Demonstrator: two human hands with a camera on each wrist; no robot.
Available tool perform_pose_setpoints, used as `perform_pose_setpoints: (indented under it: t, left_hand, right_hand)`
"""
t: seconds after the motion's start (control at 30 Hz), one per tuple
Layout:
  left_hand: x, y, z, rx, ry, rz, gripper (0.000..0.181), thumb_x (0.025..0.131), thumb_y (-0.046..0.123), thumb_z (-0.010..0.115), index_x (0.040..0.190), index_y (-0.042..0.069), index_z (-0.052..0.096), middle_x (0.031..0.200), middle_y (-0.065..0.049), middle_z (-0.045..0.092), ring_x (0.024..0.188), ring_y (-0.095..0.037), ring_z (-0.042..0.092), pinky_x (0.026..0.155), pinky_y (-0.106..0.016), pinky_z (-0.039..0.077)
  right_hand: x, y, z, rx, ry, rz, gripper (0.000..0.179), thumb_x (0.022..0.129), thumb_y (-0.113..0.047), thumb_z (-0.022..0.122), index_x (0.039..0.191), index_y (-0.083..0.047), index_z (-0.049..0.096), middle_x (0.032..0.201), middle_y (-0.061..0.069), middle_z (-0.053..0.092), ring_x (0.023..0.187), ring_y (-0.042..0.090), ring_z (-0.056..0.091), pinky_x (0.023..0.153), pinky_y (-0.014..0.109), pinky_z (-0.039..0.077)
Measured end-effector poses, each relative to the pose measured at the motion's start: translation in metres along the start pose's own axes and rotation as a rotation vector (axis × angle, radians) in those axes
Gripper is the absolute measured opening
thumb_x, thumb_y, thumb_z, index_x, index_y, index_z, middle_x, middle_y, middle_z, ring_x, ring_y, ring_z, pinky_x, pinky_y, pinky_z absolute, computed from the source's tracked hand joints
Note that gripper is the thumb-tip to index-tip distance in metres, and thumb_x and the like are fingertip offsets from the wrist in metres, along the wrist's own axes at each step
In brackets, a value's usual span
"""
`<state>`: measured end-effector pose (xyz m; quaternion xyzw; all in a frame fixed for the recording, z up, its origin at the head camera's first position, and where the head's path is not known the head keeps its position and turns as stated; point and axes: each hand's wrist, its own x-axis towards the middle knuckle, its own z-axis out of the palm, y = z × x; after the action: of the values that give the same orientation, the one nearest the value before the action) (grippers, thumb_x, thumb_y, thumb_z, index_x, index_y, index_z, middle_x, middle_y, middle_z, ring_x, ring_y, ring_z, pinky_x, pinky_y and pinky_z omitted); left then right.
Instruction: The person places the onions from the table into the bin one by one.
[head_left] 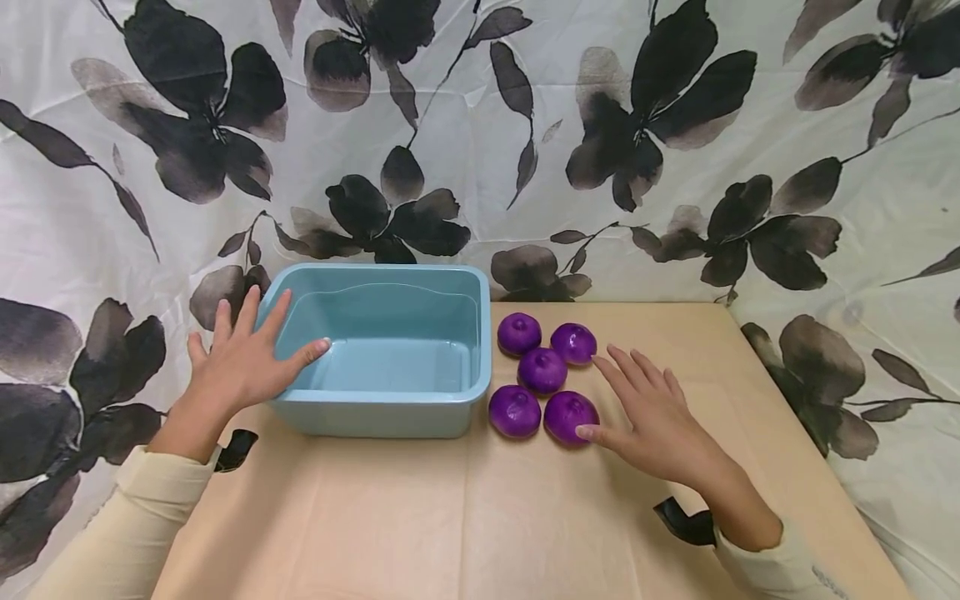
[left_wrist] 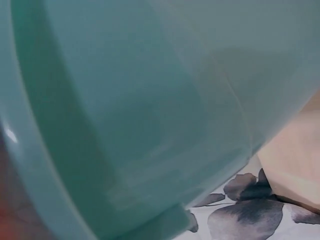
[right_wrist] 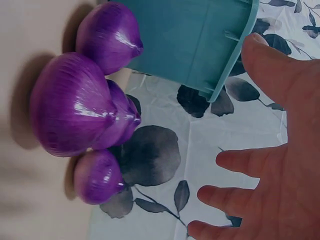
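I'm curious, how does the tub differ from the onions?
The tub is pale blue; the onions are deep purple.
The tub is boxy, open-topped and far larger; the onions are small and round, with pointed tips.
The left hand is at the tub's side, while the right hand is beside the onions.
Shared: both sit on the table and look smooth and shiny.

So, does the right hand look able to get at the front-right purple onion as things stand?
Most likely yes: the right hand is open and empty beside the front-right purple onion, with nothing visible between them; the light blue plastic bin stands to the left, out of the way.
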<state>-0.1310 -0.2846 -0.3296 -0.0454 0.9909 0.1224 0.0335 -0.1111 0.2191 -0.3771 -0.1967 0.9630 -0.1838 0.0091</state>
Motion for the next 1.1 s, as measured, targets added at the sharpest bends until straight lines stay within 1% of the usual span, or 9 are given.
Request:
perform_pose_setpoints:
  t: [0.27, 0.4, 0.43, 0.57, 0.67, 0.73, 0.9, 1.0, 1.1]
  left_hand:
    - [0.006, -0.009, -0.003, -0.039, -0.051, -0.012, 0.108, 0.093, 0.084, 0.040, 0.168, 0.019, -0.004, 0.171, -0.031, -0.008, 0.152, -0.065, -0.008, 0.107, -0.089, -0.001]
    - [0.012, -0.015, -0.004, -0.086, -0.068, 0.020, 0.109, 0.096, 0.078, 0.045, 0.168, 0.013, -0.005, 0.169, -0.036, -0.001, 0.151, -0.068, 0.000, 0.105, -0.090, 0.008]
    - [0.013, -0.017, -0.005, -0.108, -0.073, 0.029, 0.110, 0.096, 0.076, 0.047, 0.167, 0.011, -0.005, 0.169, -0.037, 0.000, 0.151, -0.067, 0.002, 0.106, -0.089, 0.011]
    - [0.016, -0.025, -0.006, -0.297, -0.096, 0.046, 0.108, 0.100, 0.064, 0.054, 0.166, 0.009, -0.010, 0.169, -0.037, 0.006, 0.151, -0.064, 0.016, 0.110, -0.082, 0.023]
    - [0.018, -0.031, -0.007, -0.430, -0.110, 0.000, 0.106, 0.101, 0.060, 0.055, 0.166, 0.007, -0.011, 0.168, -0.037, 0.010, 0.148, -0.063, 0.025, 0.110, -0.078, 0.031]
    - [0.019, -0.033, -0.007, -0.484, -0.094, -0.046, 0.103, 0.103, 0.057, 0.054, 0.166, 0.004, -0.007, 0.167, -0.039, 0.014, 0.145, -0.063, 0.030, 0.108, -0.076, 0.036]
    - [0.023, -0.035, -0.005, -0.650, -0.001, -0.157, 0.083, 0.107, 0.043, 0.051, 0.164, -0.004, 0.013, 0.161, -0.039, 0.030, 0.139, -0.060, 0.042, 0.106, -0.072, 0.043]
    - [0.024, -0.036, -0.004, -0.742, 0.046, -0.217, 0.072, 0.108, 0.036, 0.050, 0.162, -0.004, 0.026, 0.158, -0.036, 0.039, 0.138, -0.054, 0.047, 0.108, -0.069, 0.043]
    - [0.025, -0.037, -0.004, -0.804, 0.068, -0.275, 0.066, 0.108, 0.033, 0.050, 0.160, -0.003, 0.033, 0.157, -0.033, 0.041, 0.137, -0.050, 0.048, 0.110, -0.067, 0.043]
  right_hand:
    - [-0.003, 0.003, 0.013, 0.016, -0.018, 0.007, 0.100, 0.086, -0.063, 0.076, 0.162, -0.014, 0.035, 0.170, 0.020, 0.026, 0.155, 0.052, 0.019, 0.114, 0.082, 0.011]
    - [-0.004, 0.005, 0.022, 0.019, -0.013, 0.002, 0.100, 0.084, -0.061, 0.079, 0.161, -0.013, 0.038, 0.169, 0.021, 0.028, 0.154, 0.052, 0.021, 0.113, 0.082, 0.014]
    - [-0.005, 0.005, 0.023, 0.021, -0.013, 0.002, 0.100, 0.083, -0.061, 0.079, 0.160, -0.012, 0.039, 0.169, 0.021, 0.029, 0.154, 0.052, 0.022, 0.112, 0.082, 0.015]
    - [-0.006, 0.007, 0.030, 0.041, -0.014, -0.006, 0.098, 0.083, -0.058, 0.081, 0.159, -0.011, 0.041, 0.169, 0.021, 0.030, 0.154, 0.052, 0.022, 0.113, 0.081, 0.016]
    - [-0.005, 0.007, 0.034, 0.063, -0.020, -0.012, 0.097, 0.083, -0.053, 0.083, 0.159, -0.010, 0.041, 0.169, 0.022, 0.030, 0.153, 0.053, 0.023, 0.115, 0.079, 0.017]
    - [-0.004, 0.008, 0.037, 0.078, -0.027, -0.007, 0.096, 0.083, -0.050, 0.084, 0.159, -0.009, 0.041, 0.168, 0.024, 0.031, 0.153, 0.053, 0.024, 0.116, 0.078, 0.018]
    - [0.000, 0.011, 0.044, 0.113, -0.020, -0.004, 0.093, 0.083, -0.044, 0.086, 0.157, -0.006, 0.043, 0.165, 0.026, 0.034, 0.151, 0.053, 0.030, 0.114, 0.075, 0.028]
    - [0.004, 0.014, 0.050, 0.145, -0.007, -0.012, 0.092, 0.082, -0.039, 0.088, 0.155, -0.004, 0.045, 0.163, 0.027, 0.038, 0.148, 0.052, 0.036, 0.114, 0.072, 0.034]
    - [0.009, 0.017, 0.055, 0.190, -0.010, -0.010, 0.090, 0.081, -0.036, 0.089, 0.153, -0.002, 0.047, 0.161, 0.029, 0.041, 0.146, 0.054, 0.039, 0.113, 0.071, 0.036]
